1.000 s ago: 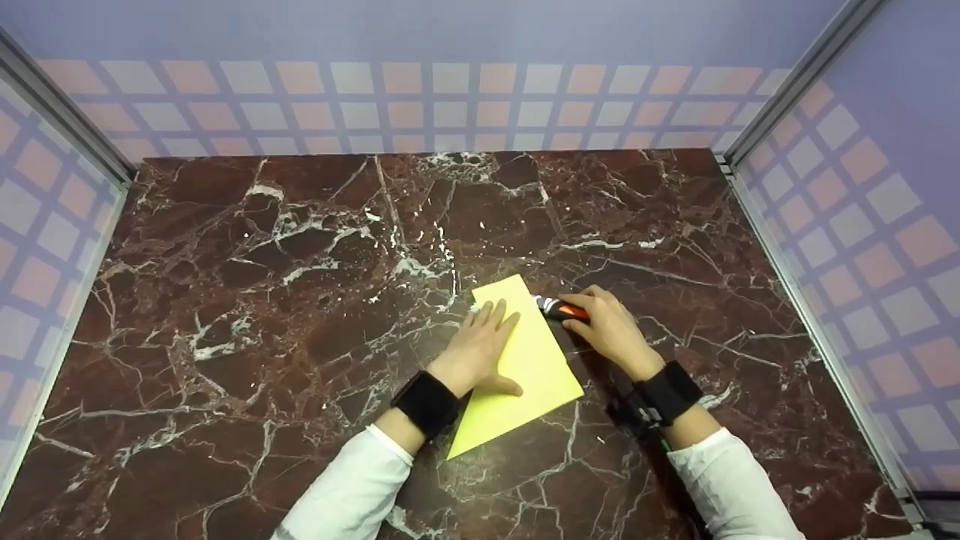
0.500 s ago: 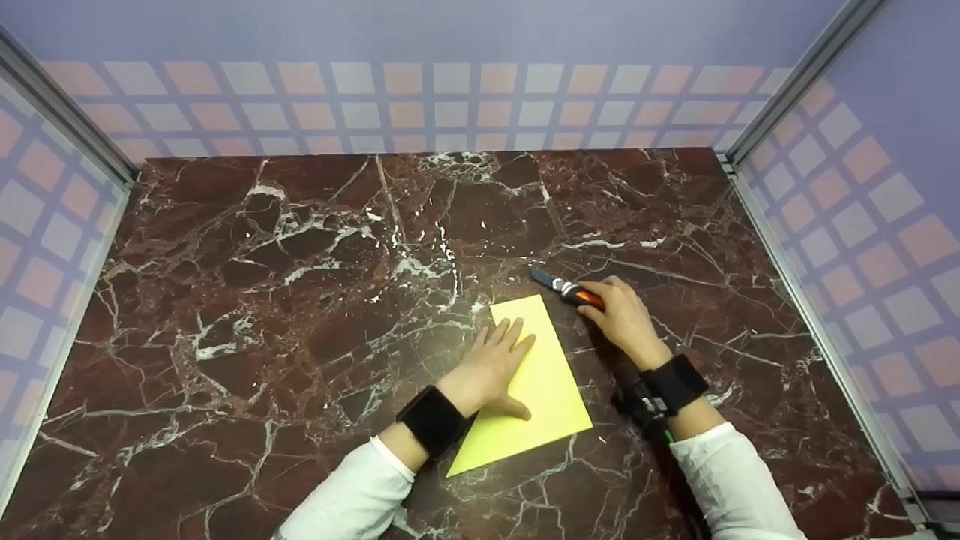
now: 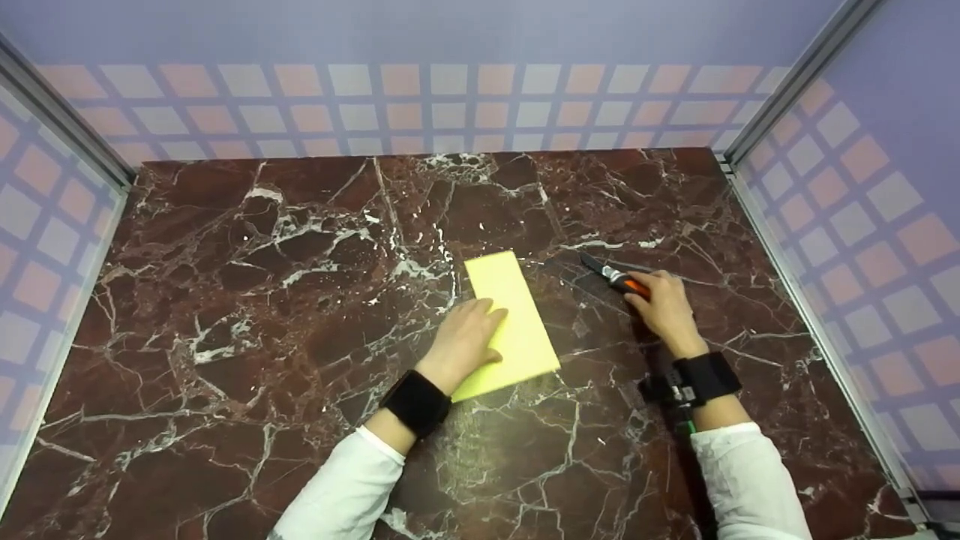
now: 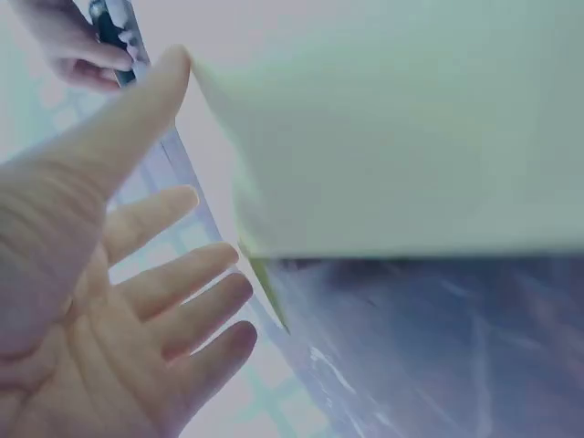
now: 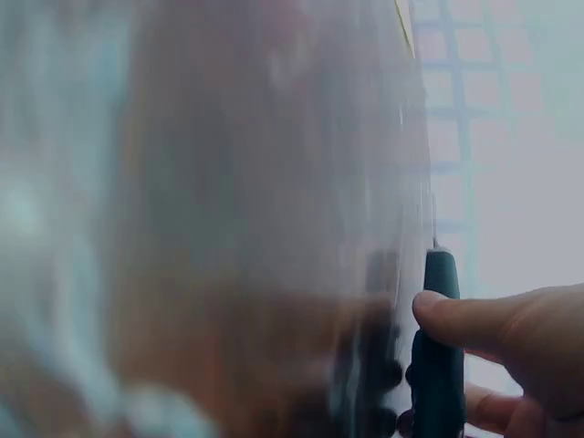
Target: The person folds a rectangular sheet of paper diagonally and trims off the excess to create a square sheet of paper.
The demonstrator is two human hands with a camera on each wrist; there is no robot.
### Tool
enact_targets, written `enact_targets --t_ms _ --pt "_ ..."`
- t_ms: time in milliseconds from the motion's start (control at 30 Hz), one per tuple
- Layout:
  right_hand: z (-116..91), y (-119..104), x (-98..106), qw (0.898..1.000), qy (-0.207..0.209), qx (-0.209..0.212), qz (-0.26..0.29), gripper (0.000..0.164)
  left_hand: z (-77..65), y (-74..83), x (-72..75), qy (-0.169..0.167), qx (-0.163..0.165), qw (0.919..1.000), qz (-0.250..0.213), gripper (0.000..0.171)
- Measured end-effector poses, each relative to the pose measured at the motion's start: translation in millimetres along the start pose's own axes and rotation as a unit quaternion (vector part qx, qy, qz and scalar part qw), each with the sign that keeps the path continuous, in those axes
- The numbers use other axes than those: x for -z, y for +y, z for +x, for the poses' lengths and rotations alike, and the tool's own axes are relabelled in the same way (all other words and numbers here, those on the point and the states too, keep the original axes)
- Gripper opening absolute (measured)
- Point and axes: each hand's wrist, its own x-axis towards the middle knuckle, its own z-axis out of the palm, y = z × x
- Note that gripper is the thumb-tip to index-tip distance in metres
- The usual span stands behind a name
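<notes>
A folded-looking sheet of yellow paper lies near the middle of the table, its narrow end pointing away from me. My left hand lies over its left side. In the left wrist view the fingers are extended and loosely bent, with the thumb at the edge of the pale-looking paper. To the right, apart from the paper, my right hand grips a utility knife with a black and orange handle. Its blade points away and leftward. The right wrist view shows the thumb pressing the dark handle.
The dark red marbled table stretches around both hands. A checked back wall closes off the far edge. Similar panels stand at both sides, with metal posts at the corners.
The paper first slid toward me, then back away and to the left with my left hand. My right hand drew the knife off to the right, away from the paper, its blade now exposed.
</notes>
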Motion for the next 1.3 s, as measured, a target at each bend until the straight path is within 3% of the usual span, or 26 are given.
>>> enact_targets --t_ms 100,167,300,400,467,533,600,700,833,900,1067,1200,1300 --pt "0.9 6.3 3.4 1.000 -0.010 -0.008 0.003 0.043 1.3 -5.0 -2.2 0.051 0.005 0.9985 0.015 0.061" --pt "1.6 7.8 4.7 1.000 -0.018 -0.017 0.002 0.043 2.0 -6.6 -2.9 0.069 0.013 0.9973 0.022 0.053" --pt "2.6 3.3 5.8 0.999 -0.020 -0.031 -0.025 0.043 3.3 -7.0 -2.8 0.084 0.028 0.9954 0.037 0.039" --pt "2.7 -8.7 5.6 0.999 0.001 -0.022 -0.042 0.045 2.7 -7.9 -2.1 0.079 0.036 0.9949 0.052 0.040" --pt "1.9 -22.7 4.3 0.999 0.015 0.007 -0.041 0.047 2.2 -9.2 -1.7 0.064 0.039 0.9954 0.060 0.047" --pt "0.0 -41.2 0.7 0.997 0.020 0.063 -0.031 0.048 1.7 -10.8 -1.0 0.040 0.042 0.9966 0.059 0.055" --pt "-3.8 -63.4 -4.8 0.991 -0.001 0.131 -0.018 0.048 0.9 -12.2 -0.1 0.020 0.045 0.9973 0.054 0.059" --pt "-13.2 -96.5 -17.4 0.971 -0.062 0.229 -0.003 0.052 -1.2 -12.7 1.6 0.003 0.051 0.9979 0.041 0.062" --pt "-26.1 -129.5 -35.6 0.946 -0.136 0.294 -0.022 0.060 -5.9 -11.0 3.9 0.015 0.054 0.9984 0.008 0.073" --pt "-28.4 -139.7 -43.2 0.941 -0.153 0.298 -0.042 0.064 -7.6 -11.5 4.8 0.034 0.049 0.9981 -0.015 0.077" --pt "-26.9 -149.8 -55.0 0.944 -0.179 0.268 -0.066 0.064 -10.1 -17.4 7.0 0.066 0.032 0.9928 -0.094 0.075" --pt "-26.2 -149.5 -58.5 0.942 -0.195 0.264 -0.076 0.061 -13.1 -23.8 6.7 0.067 0.043 0.9853 -0.151 0.070" --pt "-26.9 -149.1 -58.0 0.938 -0.197 0.272 -0.085 0.061 -15.6 -27.4 5.8 0.062 0.050 0.9828 -0.167 0.068"
